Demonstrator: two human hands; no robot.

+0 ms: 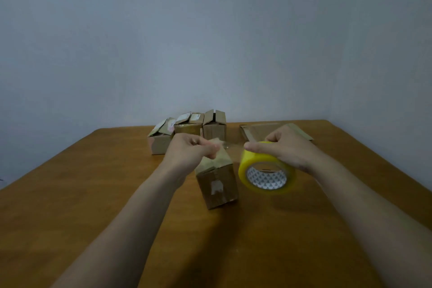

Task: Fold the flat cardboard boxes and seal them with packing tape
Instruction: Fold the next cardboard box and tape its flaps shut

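Above the box (217, 184): pinching tape end (222, 145) with left hand (190, 151), gripping tape roll (266, 172) with right hand (286, 148); keep it taut, lay centred across top flaps (216, 159)

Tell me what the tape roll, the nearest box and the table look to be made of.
The tape roll: glossy, translucent yellowish plastic film on a printed core, probably cardboard. The nearest box: matte brown cardboard, with torn pale label remnants. The table: wood or wood-look laminate, satin sheen; grain unclear.

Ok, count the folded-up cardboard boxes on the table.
4. The near box stands in front; behind it in a row are the left box, middle box and right box. More could hide behind them.
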